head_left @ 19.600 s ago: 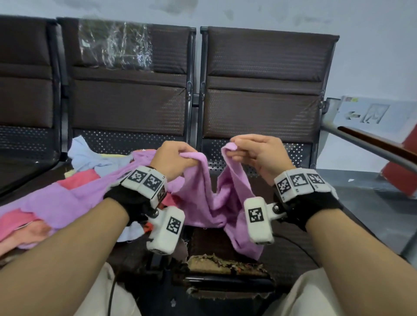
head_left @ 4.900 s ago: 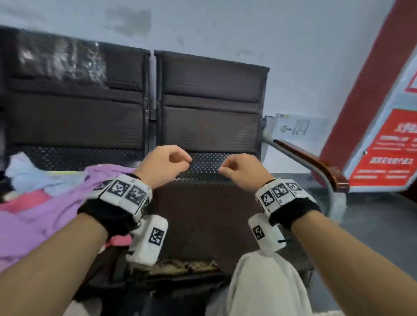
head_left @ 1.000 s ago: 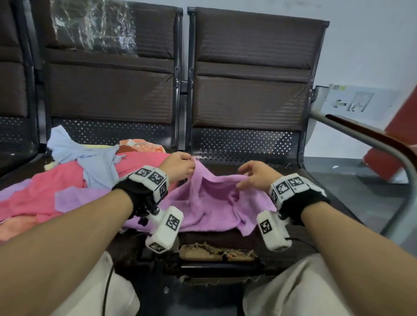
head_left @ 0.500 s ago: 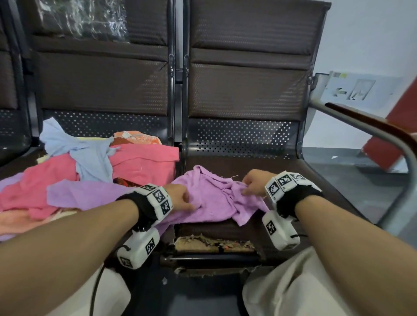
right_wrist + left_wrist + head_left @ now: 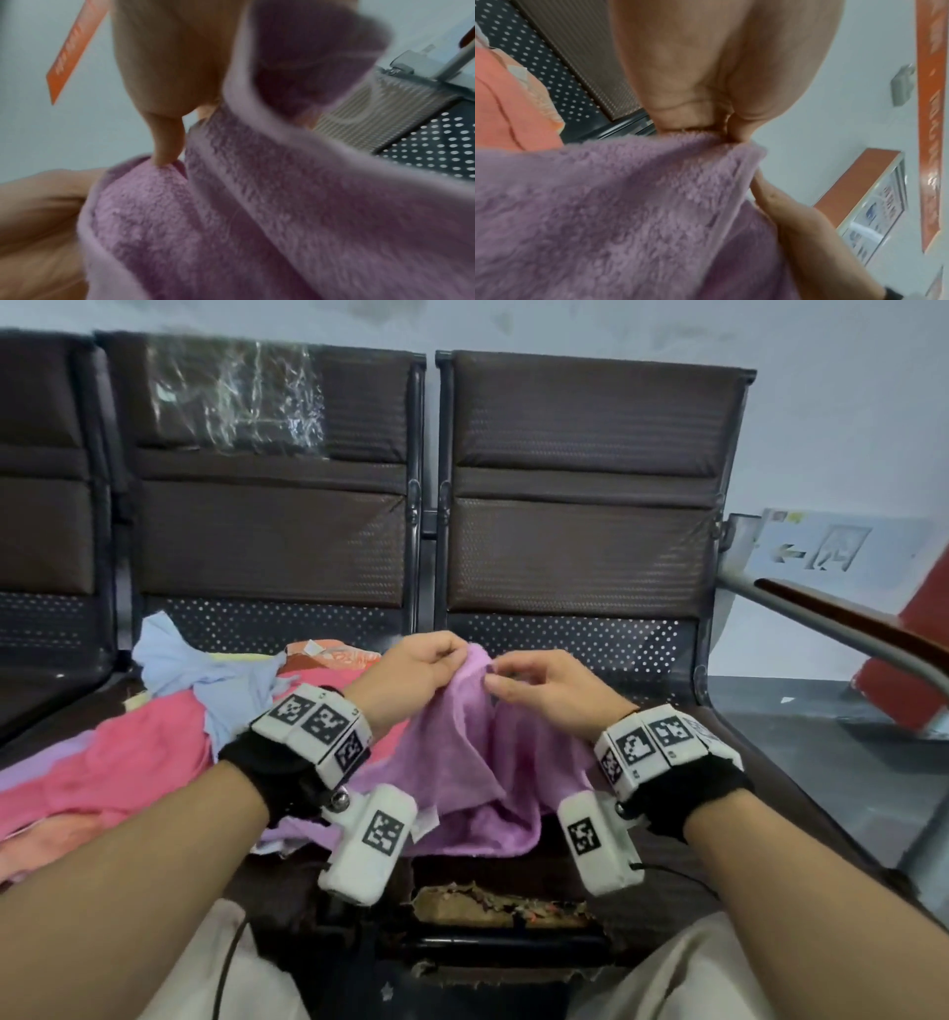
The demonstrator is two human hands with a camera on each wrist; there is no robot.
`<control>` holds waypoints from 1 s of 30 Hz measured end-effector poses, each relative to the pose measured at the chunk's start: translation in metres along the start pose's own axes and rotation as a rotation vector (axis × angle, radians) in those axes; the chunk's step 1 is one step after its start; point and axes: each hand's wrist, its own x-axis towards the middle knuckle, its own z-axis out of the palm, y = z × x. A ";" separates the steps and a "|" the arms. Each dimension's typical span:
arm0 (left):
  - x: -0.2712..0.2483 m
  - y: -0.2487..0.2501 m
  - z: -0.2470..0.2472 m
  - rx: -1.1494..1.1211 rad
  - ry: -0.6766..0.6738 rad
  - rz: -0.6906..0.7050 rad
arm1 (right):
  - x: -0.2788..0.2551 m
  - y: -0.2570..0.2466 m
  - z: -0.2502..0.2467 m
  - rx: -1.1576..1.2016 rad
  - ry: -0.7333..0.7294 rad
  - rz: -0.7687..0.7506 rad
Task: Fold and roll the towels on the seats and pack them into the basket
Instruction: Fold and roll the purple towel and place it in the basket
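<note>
Head view: left hand point(image 5: 411, 671) and right hand point(image 5: 549, 690) raised close together over the right-hand seat point(image 5: 801, 778), both at the top edge of a purple towel point(image 5: 477, 762). Left fingers curled, pinching the bunched top edge. Right thumb and fingers pinch the hem just beside them. Towel hangs from the two grips; its lower part lies crumpled on the seat cushion near the torn front edge point(image 5: 498, 909). On the neighbouring seat to the left, a heap of towels: pink towel point(image 5: 128, 767), light blue towel point(image 5: 205, 670), orange towel point(image 5: 328, 654) at the back, a lilac one point(image 5: 31, 770) at the far left. Plastic wrap point(image 5: 236, 397) on that seat's backrest. Metal armrest point(image 5: 842, 629) to the right.

Left wrist view: left thumb and finger point(image 5: 706, 105) clamped together on the towel's edge point(image 5: 608, 203); the right hand's fingers point(image 5: 795, 215) touch the hem just below. Orange towel point(image 5: 505, 109) behind, against the perforated seat back.

Right wrist view: blurred. Right fingertip point(image 5: 167, 142) presses onto a fold of the purple towel point(image 5: 257, 213), hem running across; left hand point(image 5: 38, 213) at lower left, holding the cloth.
</note>
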 end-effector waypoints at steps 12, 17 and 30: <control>-0.002 -0.016 -0.017 0.495 0.070 0.210 | 0.019 -0.021 0.006 0.331 0.342 0.009; -0.001 -0.030 -0.032 0.818 0.081 0.149 | 0.023 -0.007 -0.001 0.336 0.503 0.081; -0.002 -0.036 -0.031 0.230 0.167 -0.224 | -0.001 -0.004 0.002 0.664 0.222 0.250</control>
